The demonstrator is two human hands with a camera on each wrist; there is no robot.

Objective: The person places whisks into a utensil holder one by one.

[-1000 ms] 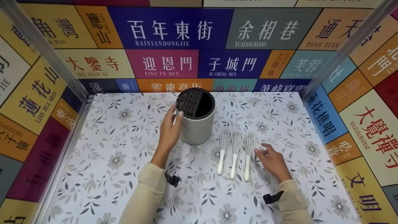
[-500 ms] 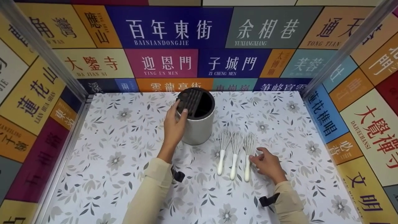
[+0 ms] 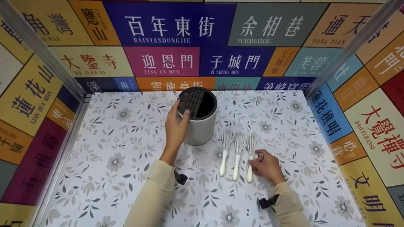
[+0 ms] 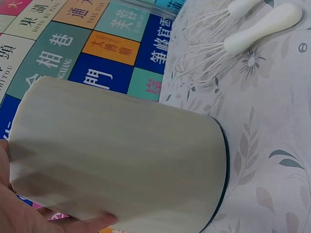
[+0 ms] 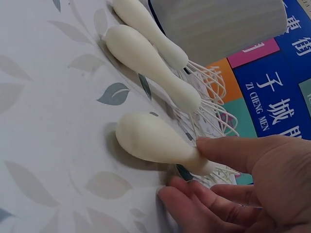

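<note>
A person's left hand [image 3: 176,126], fingers slightly spread, rests against the side and rim of an upright, pale grey cylinder [image 3: 201,132] with a smooth, softly shaded wall. Its black top [image 3: 192,100] is part ridged, with round holes at the left, and part open as a dark hollow on the right.

To the right of the cylinder, three whisks lie side by side on the worktop [image 3: 135,170], their thin, pale wire loops bulging away from the person. Their cream-white handles are smooth and club-shaped, fattest at the near end. The right hand [image 3: 266,164] pinches the rightmost whisk [image 3: 249,174] near the neck of its handle, and this whisk lies on the surface beside the middle whisk [image 3: 236,170] and the left whisk [image 3: 222,164].

The worktop is white, printed with grey flowers and leaves. Beige sleeves [image 3: 153,189] cover both forearms. Behind stand flat, brightly coloured panels [image 3: 170,61] bearing Chinese characters.
</note>
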